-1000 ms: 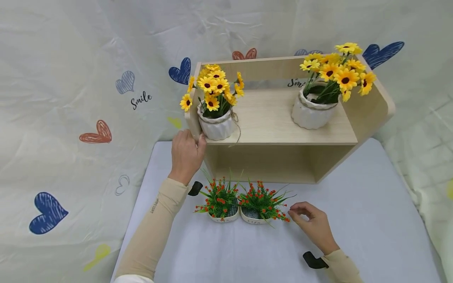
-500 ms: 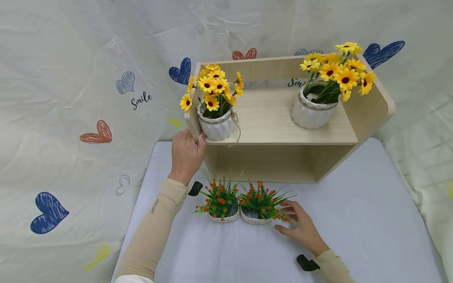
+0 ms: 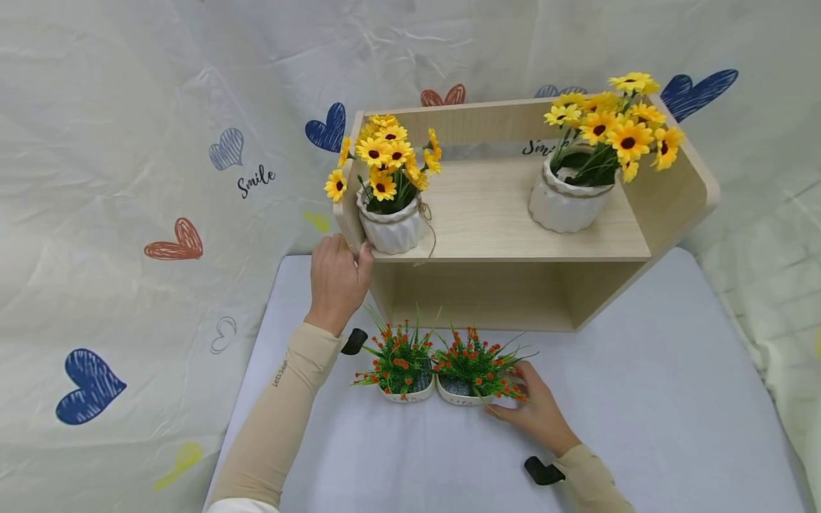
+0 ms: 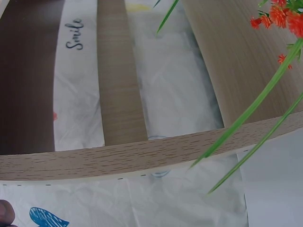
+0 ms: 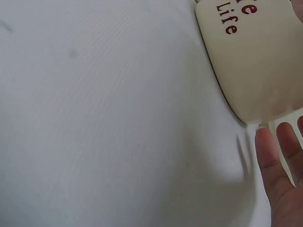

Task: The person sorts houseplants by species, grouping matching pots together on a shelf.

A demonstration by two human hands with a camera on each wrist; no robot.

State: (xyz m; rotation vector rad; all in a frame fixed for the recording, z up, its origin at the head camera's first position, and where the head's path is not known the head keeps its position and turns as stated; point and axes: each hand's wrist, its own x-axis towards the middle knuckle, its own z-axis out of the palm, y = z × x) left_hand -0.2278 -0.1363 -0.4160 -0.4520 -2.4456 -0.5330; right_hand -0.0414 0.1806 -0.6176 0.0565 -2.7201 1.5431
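The right wrist view's edges crop the cream pot (image 5: 253, 66) and its upper lettering (image 5: 249, 9).

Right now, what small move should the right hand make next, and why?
Probably close the right hand on the nearer red-flowered pot: its fingers lie straight beside the pot's end, seemingly not gripping yet, while the left hand grips the shelf by its side.

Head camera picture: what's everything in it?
Shelf: 1, pale wood, on the table
Sunflower pots: 2, white with yellow flowers, on the shelf
Plants: 2, green with red flowers, in front of the shelf
Table: 1, white, under the shelf
Backdrop: 1, whitish with coloured hearts, behind
Wrist devices: 2, black, at the wrists
Sleeves: 2, beige, on the forearms
Left hand: 1, bare, gripping shelf's left side
Right hand: 1, bare, at the right plant
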